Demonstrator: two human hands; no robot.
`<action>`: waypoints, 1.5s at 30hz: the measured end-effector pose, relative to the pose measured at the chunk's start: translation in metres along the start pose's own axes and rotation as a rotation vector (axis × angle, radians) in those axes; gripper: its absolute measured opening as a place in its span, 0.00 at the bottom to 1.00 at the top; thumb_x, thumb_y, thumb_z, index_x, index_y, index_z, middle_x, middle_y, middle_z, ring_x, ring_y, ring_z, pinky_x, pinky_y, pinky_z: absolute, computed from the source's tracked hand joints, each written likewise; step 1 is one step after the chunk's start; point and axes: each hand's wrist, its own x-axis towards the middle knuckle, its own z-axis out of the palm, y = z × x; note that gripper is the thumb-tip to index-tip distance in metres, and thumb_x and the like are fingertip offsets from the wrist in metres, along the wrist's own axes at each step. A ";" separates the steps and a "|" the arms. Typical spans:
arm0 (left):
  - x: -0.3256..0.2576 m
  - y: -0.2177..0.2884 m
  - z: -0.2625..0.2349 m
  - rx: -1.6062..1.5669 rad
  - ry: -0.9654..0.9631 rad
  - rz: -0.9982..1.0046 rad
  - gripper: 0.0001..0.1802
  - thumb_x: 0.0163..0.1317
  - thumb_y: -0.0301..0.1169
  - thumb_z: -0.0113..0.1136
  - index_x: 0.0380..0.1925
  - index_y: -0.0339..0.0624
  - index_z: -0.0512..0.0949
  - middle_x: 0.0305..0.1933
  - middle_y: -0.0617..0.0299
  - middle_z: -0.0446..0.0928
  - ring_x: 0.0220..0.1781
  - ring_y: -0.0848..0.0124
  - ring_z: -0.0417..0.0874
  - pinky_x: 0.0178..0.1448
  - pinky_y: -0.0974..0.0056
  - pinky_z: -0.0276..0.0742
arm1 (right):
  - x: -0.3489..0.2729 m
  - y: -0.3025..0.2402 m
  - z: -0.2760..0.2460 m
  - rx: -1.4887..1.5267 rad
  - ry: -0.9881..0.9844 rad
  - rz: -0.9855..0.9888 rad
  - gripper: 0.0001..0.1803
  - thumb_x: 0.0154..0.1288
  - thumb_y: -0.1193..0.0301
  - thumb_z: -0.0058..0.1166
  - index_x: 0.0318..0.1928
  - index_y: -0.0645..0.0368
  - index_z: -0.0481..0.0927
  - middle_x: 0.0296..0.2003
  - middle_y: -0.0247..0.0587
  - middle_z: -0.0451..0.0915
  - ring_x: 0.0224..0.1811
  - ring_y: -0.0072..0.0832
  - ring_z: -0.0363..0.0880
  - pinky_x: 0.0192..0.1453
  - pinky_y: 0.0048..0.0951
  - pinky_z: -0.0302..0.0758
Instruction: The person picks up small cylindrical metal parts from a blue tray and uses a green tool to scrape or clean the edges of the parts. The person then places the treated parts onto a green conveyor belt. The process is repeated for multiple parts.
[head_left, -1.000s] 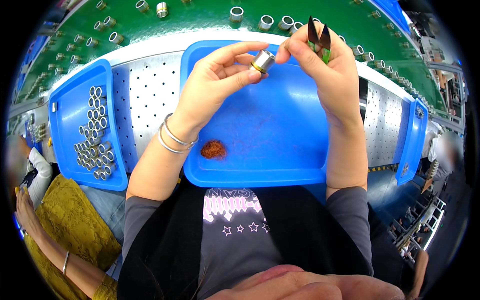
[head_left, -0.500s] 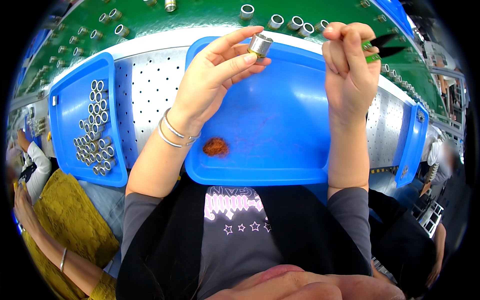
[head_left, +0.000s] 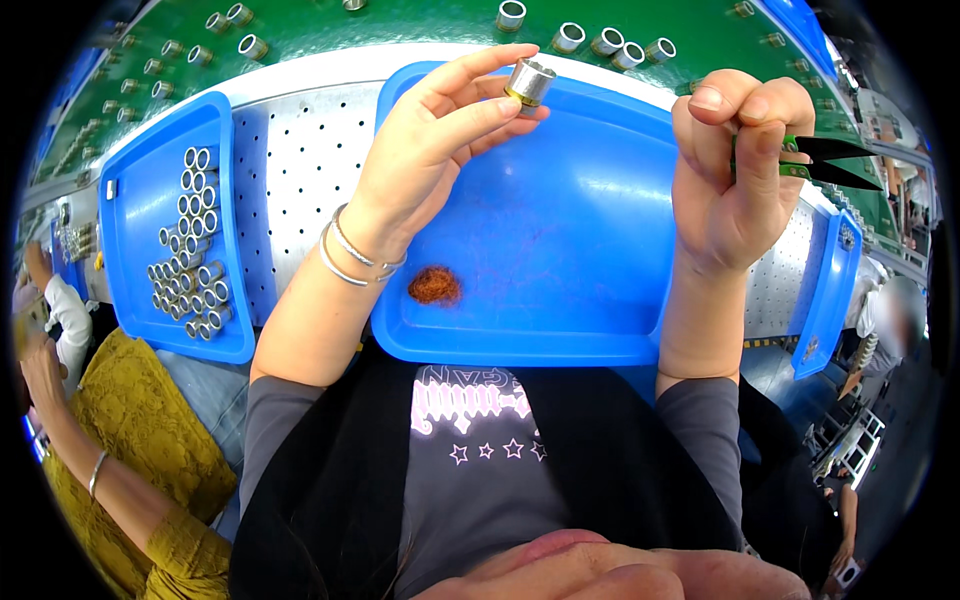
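Since 0.5 s ago the 2 hands have drawn further apart, and the right hand has swung the black-bladed snips with green handles out to the right, away from the part. The left hand pinches a short silver metal cylinder with a brass-coloured band between thumb and fingertips, raised over the far edge of the blue plastic tray. The right fingers are clenched round the snips' handles, blades pointing right. A small tuft of reddish-brown wire trimmings lies in the tray. A second blue tray at left holds many similar metal cylinders.
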 end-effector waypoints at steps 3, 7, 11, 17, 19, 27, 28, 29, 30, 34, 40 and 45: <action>0.000 0.000 0.000 0.042 0.001 0.014 0.25 0.62 0.29 0.56 0.60 0.39 0.66 0.50 0.52 0.75 0.51 0.67 0.78 0.57 0.66 0.73 | 0.000 -0.001 0.003 -0.014 0.005 0.016 0.09 0.71 0.67 0.44 0.44 0.58 0.72 0.41 0.48 0.79 0.16 0.12 0.48 0.23 0.16 0.52; 0.000 -0.002 -0.001 0.117 -0.012 0.055 0.24 0.60 0.28 0.57 0.58 0.38 0.68 0.48 0.54 0.76 0.50 0.67 0.79 0.57 0.65 0.73 | 0.000 -0.004 0.005 -0.036 -0.008 0.024 0.09 0.71 0.67 0.44 0.44 0.58 0.72 0.40 0.48 0.79 0.16 0.11 0.48 0.23 0.15 0.52; -0.001 -0.002 0.002 0.205 -0.029 0.076 0.24 0.59 0.26 0.58 0.57 0.38 0.69 0.47 0.56 0.77 0.48 0.68 0.79 0.57 0.65 0.73 | 0.001 -0.003 0.002 -0.028 -0.013 0.001 0.09 0.71 0.67 0.44 0.45 0.58 0.72 0.41 0.49 0.79 0.16 0.11 0.49 0.23 0.15 0.52; -0.001 -0.002 0.002 0.208 -0.015 0.048 0.24 0.60 0.27 0.57 0.58 0.37 0.68 0.46 0.58 0.77 0.49 0.69 0.79 0.56 0.67 0.73 | 0.006 -0.002 0.011 0.042 0.200 0.118 0.14 0.71 0.66 0.42 0.51 0.59 0.71 0.43 0.47 0.78 0.17 0.11 0.51 0.23 0.15 0.52; 0.002 -0.001 0.001 0.120 0.038 0.071 0.25 0.61 0.28 0.57 0.59 0.38 0.67 0.46 0.58 0.76 0.49 0.69 0.79 0.57 0.67 0.73 | 0.005 0.002 0.008 -0.020 0.217 0.220 0.15 0.69 0.68 0.44 0.53 0.60 0.71 0.38 0.40 0.78 0.20 0.12 0.56 0.26 0.14 0.54; 0.002 0.001 0.001 -0.029 0.119 0.104 0.26 0.61 0.31 0.58 0.60 0.39 0.65 0.48 0.57 0.76 0.50 0.70 0.78 0.56 0.68 0.74 | -0.006 0.023 0.021 -0.923 -0.002 0.276 0.12 0.56 0.65 0.61 0.41 0.53 0.82 0.33 0.37 0.83 0.30 0.29 0.81 0.32 0.22 0.75; 0.001 0.002 0.002 -0.025 0.118 0.103 0.26 0.61 0.31 0.58 0.60 0.40 0.66 0.48 0.57 0.76 0.50 0.71 0.78 0.56 0.68 0.74 | -0.006 0.023 0.021 -0.950 0.002 0.258 0.12 0.56 0.65 0.61 0.40 0.53 0.83 0.33 0.37 0.83 0.30 0.30 0.82 0.32 0.23 0.75; 0.001 0.003 0.002 -0.021 0.117 0.103 0.26 0.61 0.30 0.58 0.60 0.40 0.66 0.48 0.57 0.76 0.50 0.71 0.78 0.56 0.68 0.74 | -0.007 0.023 0.021 -0.977 0.005 0.240 0.11 0.56 0.65 0.61 0.40 0.53 0.83 0.33 0.37 0.83 0.30 0.30 0.82 0.31 0.24 0.75; 0.000 0.002 0.002 -0.017 0.112 0.108 0.26 0.61 0.30 0.59 0.60 0.40 0.66 0.48 0.57 0.76 0.49 0.71 0.78 0.56 0.68 0.74 | -0.007 0.023 0.021 -0.987 0.005 0.238 0.11 0.55 0.65 0.61 0.39 0.53 0.83 0.33 0.37 0.84 0.30 0.31 0.82 0.32 0.24 0.76; 0.000 0.003 0.003 -0.003 0.092 0.124 0.27 0.60 0.30 0.59 0.59 0.41 0.66 0.49 0.56 0.75 0.49 0.71 0.78 0.56 0.67 0.74 | -0.007 0.021 0.022 -1.003 0.009 0.241 0.09 0.55 0.66 0.61 0.37 0.53 0.84 0.33 0.38 0.84 0.31 0.31 0.83 0.32 0.24 0.76; -0.001 0.002 0.004 0.014 0.083 0.133 0.26 0.60 0.29 0.60 0.59 0.41 0.67 0.49 0.56 0.75 0.49 0.70 0.78 0.56 0.67 0.74 | -0.007 0.021 0.021 -1.001 0.009 0.224 0.09 0.55 0.67 0.61 0.36 0.54 0.85 0.34 0.38 0.84 0.31 0.31 0.83 0.32 0.23 0.77; 0.000 0.002 0.002 0.022 0.082 0.135 0.26 0.60 0.29 0.60 0.58 0.42 0.67 0.49 0.56 0.76 0.49 0.70 0.79 0.56 0.67 0.74 | -0.006 0.019 0.023 -1.001 0.007 0.235 0.09 0.55 0.67 0.61 0.36 0.54 0.85 0.33 0.38 0.84 0.30 0.30 0.83 0.31 0.23 0.76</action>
